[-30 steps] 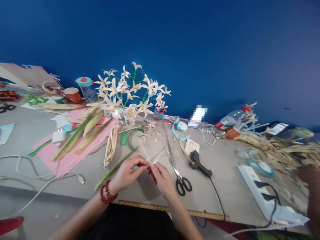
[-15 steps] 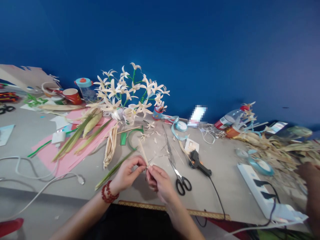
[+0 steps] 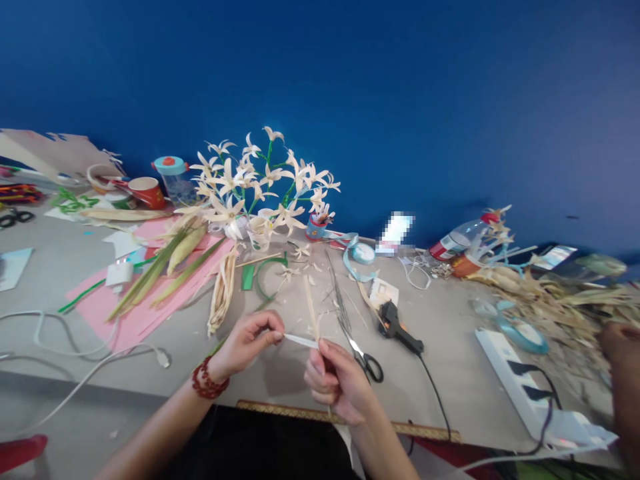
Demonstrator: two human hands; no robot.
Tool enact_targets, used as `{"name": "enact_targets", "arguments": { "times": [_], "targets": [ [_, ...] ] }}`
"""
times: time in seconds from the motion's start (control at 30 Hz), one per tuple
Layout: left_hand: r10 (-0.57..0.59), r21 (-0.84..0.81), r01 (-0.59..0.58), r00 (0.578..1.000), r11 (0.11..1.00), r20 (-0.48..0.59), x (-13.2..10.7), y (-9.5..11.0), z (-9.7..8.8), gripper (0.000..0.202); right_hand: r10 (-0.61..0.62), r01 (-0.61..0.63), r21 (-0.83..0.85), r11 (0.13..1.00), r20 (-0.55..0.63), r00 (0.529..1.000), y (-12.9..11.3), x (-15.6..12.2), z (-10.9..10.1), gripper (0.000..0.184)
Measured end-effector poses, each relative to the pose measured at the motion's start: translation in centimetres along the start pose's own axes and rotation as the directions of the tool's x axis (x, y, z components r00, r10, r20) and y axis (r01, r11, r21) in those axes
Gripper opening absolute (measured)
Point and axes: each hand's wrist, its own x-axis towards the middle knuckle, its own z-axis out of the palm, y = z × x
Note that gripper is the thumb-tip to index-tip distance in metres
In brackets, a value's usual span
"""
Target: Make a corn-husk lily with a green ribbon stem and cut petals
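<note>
A narrow white strip (image 3: 300, 341) stretches between my two hands above the table. Its left end is pinched in the fingertips of my left hand (image 3: 251, 343), which wears a red bead bracelet. My right hand (image 3: 339, 381) is closed on the other end, together with a thin pale husk strip (image 3: 311, 305) that points up and away from the fist. Black-handled scissors (image 3: 371, 365) lie just beyond my right hand, partly covered by it. Farther right rests a black glue gun (image 3: 399, 328).
Husk flowers (image 3: 230, 177) on green stems stand by the blue wall. Green husks (image 3: 150, 280) lie on pink paper (image 3: 95, 300) at left. A blue ribbon spool (image 3: 363, 252), a white power strip (image 3: 510, 380) and another person's hand (image 3: 620, 347) are to the right.
My hands have moved apart, the left one leftward and the right one rightward. The white strip now shows taut between them. The pale husk strip has shifted right with my right hand.
</note>
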Motion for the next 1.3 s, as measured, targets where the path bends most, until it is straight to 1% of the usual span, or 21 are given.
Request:
{"name": "enact_targets", "arguments": {
  "times": [0.13, 0.2, 0.23, 0.27, 0.3, 0.33, 0.37, 0.4, 0.47, 0.5, 0.53, 0.57, 0.6, 0.63, 0.7, 0.8, 0.83, 0.9, 1.0, 1.17, 1.3],
  "targets": [
    [-0.051, -0.076, 0.052, 0.999, 0.996, 0.016, -0.1, -0.6, -0.1, 0.018, 0.053, -0.061, 0.083, 0.995, 0.095, 0.994, -0.7, -1.1, -1.1, 0.042],
    [-0.105, -0.146, 0.106, 0.994, 0.984, 0.014, 0.0, -0.9, 0.1, 0.019, 0.026, -0.036, 0.102, 0.994, 0.098, 0.995, -0.8, -1.3, -1.5, 0.045],
    [-0.129, -0.182, 0.127, 0.992, 0.975, 0.001, 0.0, -0.9, 0.3, 0.018, -0.01, 0.005, 0.076, 0.997, 0.058, 0.998, -0.8, -1.3, -1.7, 0.047],
    [-0.148, -0.213, 0.141, 0.989, 0.967, -0.018, 0.1, -0.9, 0.5, 0.018, -0.062, 0.062, 0.016, 0.998, -0.009, 0.998, -0.6, -1.2, -1.7, 0.047],
    [-0.16, -0.232, 0.147, 0.986, 0.961, -0.036, 0.1, -0.9, 0.7, 0.018, -0.128, 0.12, -0.087, 0.989, -0.093, 0.987, -0.3, -1.0, -1.7, 0.048],
    [-0.164, -0.238, 0.148, 0.985, 0.96, -0.05, 0.2, -0.7, 0.9, 0.017, -0.203, 0.161, -0.227, 0.96, -0.175, 0.963, 0.0, -0.7, -1.7, 0.047],
    [-0.157, -0.227, 0.141, 0.986, 0.964, -0.057, 0.2, -0.5, 1.2, 0.017, -0.282, 0.178, -0.385, 0.906, -0.232, 0.931, 0.5, -0.3, -1.6, 0.046],
    [-0.142, -0.197, 0.128, 0.988, 0.972, -0.058, 0.3, -0.3, 1.4, 0.017, -0.355, 0.172, -0.544, 0.821, -0.252, 0.9, 0.9, 0.0, -1.5, 0.044],
    [-0.096, -0.092, 0.09, 0.993, 0.992, -0.062, 0.4, 0.3, 1.7, 0.016, -0.473, 0.143, -0.783, 0.606, -0.21, 0.856, 1.9, 0.8, -1.5, 0.039],
    [-0.07, -0.033, 0.068, 0.995, 0.997, -0.065, 0.4, 0.5, 1.8, 0.015, -0.51, 0.13, -0.853, 0.505, -0.173, 0.842, 2.3, 1.1, -1.5, 0.038],
    [-0.046, 0.019, 0.047, 0.997, 0.999, -0.065, 0.4, 0.8, 1.9, 0.015, -0.535, 0.122, -0.895, 0.43, -0.143, 0.833, 2.6, 1.5, -1.5, 0.038],
    [-0.026, 0.059, 0.03, 0.998, 0.998, -0.061, 0.4, 0.9, 1.9, 0.015, -0.549, 0.116, -0.916, 0.383, -0.125, 0.827, 2.8, 1.7, -1.6, 0.038],
    [-0.011, 0.086, 0.015, 0.998, 0.996, -0.054, 0.4, 1.1, 1.9, 0.015, -0.552, 0.114, -0.922, 0.37, -0.119, 0.825, 3.0, 2.0, -1.6, 0.039],
    [0.0, 0.102, 0.004, 0.999, 0.995, -0.047, 0.4, 1.1, 1.8, 0.015, -0.545, 0.12, -0.914, 0.388, -0.122, 0.829, 3.0, 2.2, -1.6, 0.039],
    [0.013, 0.112, -0.008, 0.999, 0.994, -0.036, 0.3, 1.0, 1.6, 0.016, -0.512, 0.153, -0.859, 0.489, -0.141, 0.847, 3.0, 2.4, -1.3, 0.04],
    [0.003, 0.074, -0.001, 1.0, 0.997, -0.02, 0.1, 0.4, 1.3, 0.016, -0.41, 0.18, -0.722, 0.669, -0.156, 0.899, 2.7, 2.4, -0.4, 0.044],
    [-0.003, 0.052, 0.004, 1.0, 0.999, -0.014, 0.0, 0.1, 1.2, 0.017, -0.369, 0.167, -0.693, 0.701, -0.152, 0.917, 2.5, 2.3, -0.1, 0.045],
    [-0.015, 0.015, 0.015, 1.0, 1.0, -0.011, -0.2, -0.4, 1.1, 0.017, -0.304, 0.131, -0.684, 0.718, -0.139, 0.942, 2.2, 2.1, 0.3, 0.046],
    [-0.024, -0.02, 0.023, 0.999, 1.0, -0.035, -0.4, -0.6, 0.9, 0.016, -0.303, 0.112, -0.747, 0.656, -0.124, 0.945, 2.1, 1.8, 0.1, 0.044],
    [-0.018, 0.025, 0.019, 0.999, 1.0, -0.051, -0.5, 0.0, 0.9, 0.018, -0.413, 0.151, -0.89, 0.43, -0.045, 0.91, 2.3, 2.0, -0.3, 0.04],
    [-0.01, 0.058, 0.015, 0.997, 0.998, -0.076, -0.5, 0.4, 0.9, 0.015, -0.483, 0.139, -0.953, 0.268, -0.008, 0.876, 2.4, 1.9, 0.0, 0.031]
  ]
}}
